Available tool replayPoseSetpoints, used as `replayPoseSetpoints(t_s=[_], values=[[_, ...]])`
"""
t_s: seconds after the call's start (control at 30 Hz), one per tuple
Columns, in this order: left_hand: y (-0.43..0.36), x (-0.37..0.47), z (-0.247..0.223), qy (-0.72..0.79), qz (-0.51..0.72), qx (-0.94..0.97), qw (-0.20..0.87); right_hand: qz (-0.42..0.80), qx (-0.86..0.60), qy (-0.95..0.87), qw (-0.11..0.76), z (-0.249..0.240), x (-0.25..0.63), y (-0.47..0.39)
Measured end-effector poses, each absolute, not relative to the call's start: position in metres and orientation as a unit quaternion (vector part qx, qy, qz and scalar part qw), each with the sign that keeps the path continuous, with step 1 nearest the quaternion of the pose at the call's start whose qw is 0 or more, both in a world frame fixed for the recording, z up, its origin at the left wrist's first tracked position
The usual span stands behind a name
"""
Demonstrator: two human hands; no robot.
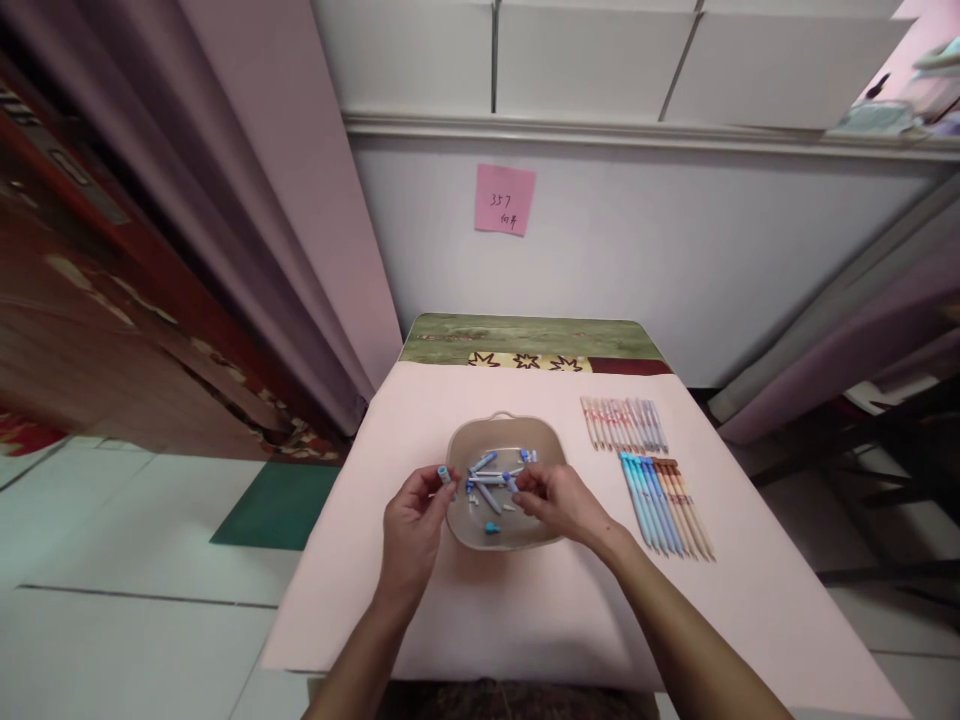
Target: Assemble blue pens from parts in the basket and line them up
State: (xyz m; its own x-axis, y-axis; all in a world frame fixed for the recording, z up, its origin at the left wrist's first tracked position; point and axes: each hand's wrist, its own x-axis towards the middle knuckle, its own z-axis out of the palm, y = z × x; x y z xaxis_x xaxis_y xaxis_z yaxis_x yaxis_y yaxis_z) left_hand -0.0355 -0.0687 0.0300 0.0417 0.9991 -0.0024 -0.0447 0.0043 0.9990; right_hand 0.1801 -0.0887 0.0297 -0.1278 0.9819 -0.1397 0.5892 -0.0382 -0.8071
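Note:
Pinched upright in my left hand point(415, 520) is a light blue pen barrel point(445, 475) with an open top end, at the left rim of a beige plastic basin point(469, 437). Over the basin's right side, the fingers of my right hand point(559, 498) are closed on a small blue pen part point(511, 482). Inside the basin lie loose blue pen barrels point(490, 498), white tubes and small fittings. A teal pen piece point(492, 527) rests apart from them near the front. My right fingers hide part of the basin's contents.
To the right on the pink-covered table point(525, 620) lies a row of blue and brown pens point(666, 505). Behind it is a row of pale, clear-bodied pens point(624, 424). A pink note point(505, 200) is stuck on the wall behind.

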Motion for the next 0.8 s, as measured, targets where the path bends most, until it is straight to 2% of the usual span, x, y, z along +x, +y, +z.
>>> replayPoseSetpoints(t_s=[0.1, 0.27, 0.37, 0.5, 0.6, 0.7, 0.8], values=[[-0.070, -0.028, 0.029, 0.460, 0.486, 0.510, 0.541, 0.503, -0.557, -0.576, 0.325, 0.031, 0.178, -0.097], [-0.067, -0.010, 0.029, 0.436, 0.446, 0.549, 0.556, 0.611, -0.522, -0.468, 0.366, 0.037, 0.177, -0.100], [-0.065, -0.004, 0.027, 0.426, 0.424, 0.554, 0.576, 0.599, -0.545, -0.453, 0.373, 0.035, 0.181, -0.094], [-0.066, -0.004, 0.022, 0.421, 0.434, 0.531, 0.594, 0.515, -0.604, -0.491, 0.358, 0.030, 0.192, -0.085], [-0.067, -0.008, 0.020, 0.418, 0.445, 0.524, 0.593, 0.383, -0.667, -0.574, 0.282, 0.031, 0.197, -0.085], [-0.067, -0.011, 0.023, 0.428, 0.459, 0.514, 0.584, 0.215, -0.717, -0.649, 0.134, 0.034, 0.193, -0.087], [-0.066, -0.014, 0.028, 0.442, 0.466, 0.496, 0.584, 0.138, -0.724, -0.676, 0.005, 0.034, 0.182, -0.089]])
